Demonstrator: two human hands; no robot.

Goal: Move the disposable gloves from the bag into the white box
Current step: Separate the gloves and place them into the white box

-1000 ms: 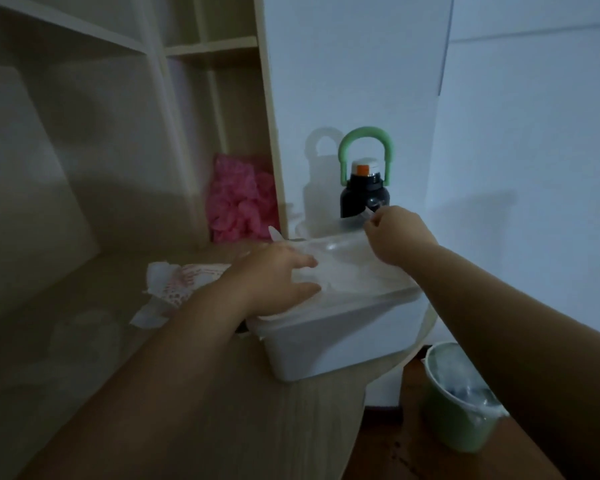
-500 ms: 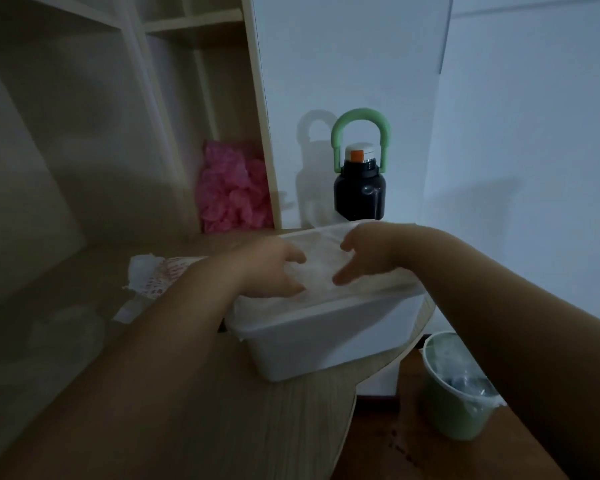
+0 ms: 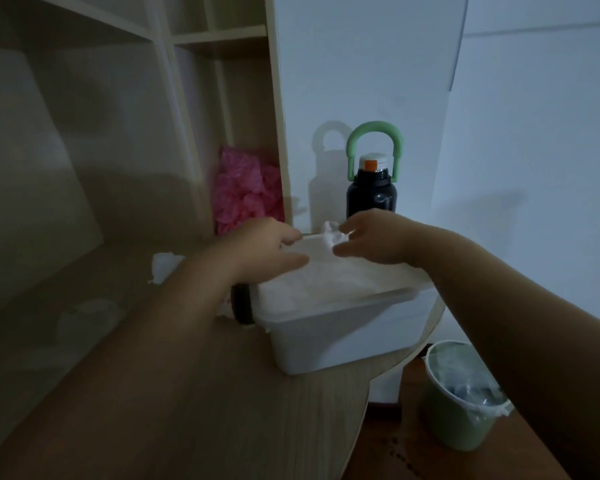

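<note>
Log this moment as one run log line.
left hand: resting on gloves in white box | right hand: at glove tuft by far rim, grip unclear | box: heaped to rim | bag: left of box

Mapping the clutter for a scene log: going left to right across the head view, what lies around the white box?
Crumpled white bag → pink bundle in the shelf → black bottle with green handle → green bin on the floor.

**One head-worn view, wide-angle**

Single camera at the person's head, facing forward and down over a wooden desk (image 3: 194, 410). Close range: forearms enter from the bottom corners. Left hand (image 3: 260, 251) and right hand (image 3: 374, 240) meet mid-frame at the white box (image 3: 343, 334). Shelving (image 3: 219, 39) upper left, green bin (image 3: 458, 420) lower right.
</note>
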